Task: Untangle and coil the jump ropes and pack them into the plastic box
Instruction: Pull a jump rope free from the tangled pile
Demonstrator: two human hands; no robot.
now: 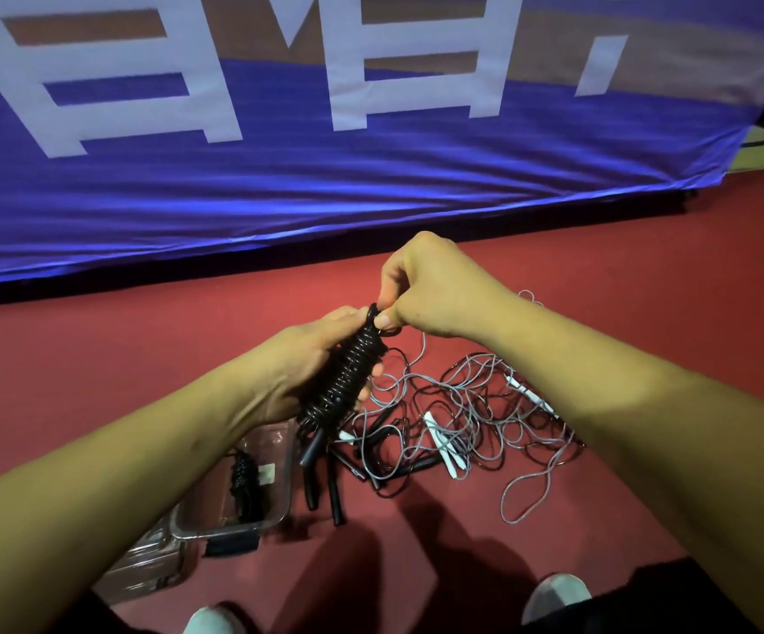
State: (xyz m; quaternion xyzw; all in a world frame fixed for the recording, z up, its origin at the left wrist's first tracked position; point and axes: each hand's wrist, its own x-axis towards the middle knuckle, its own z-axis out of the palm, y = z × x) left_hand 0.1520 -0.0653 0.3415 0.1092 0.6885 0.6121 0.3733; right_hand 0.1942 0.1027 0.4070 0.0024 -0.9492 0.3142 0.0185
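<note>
My left hand (307,359) grips a black jump rope (348,372) wound into a tight coil around its handles, whose ends hang out below. My right hand (421,286) pinches the rope's top end at the upper tip of the coil. A tangle of grey and black jump ropes (467,418) with white and black handles lies on the red floor just right of the coil. The clear plastic box (279,478) stands open at the lower left, under my left forearm, with one coiled black rope (245,478) inside.
The box's clear lid (142,560) lies at its near left side. A blue banner (279,167) with large white characters hangs along the far side of the floor. The toes of my pale shoes (554,592) show at the bottom edge.
</note>
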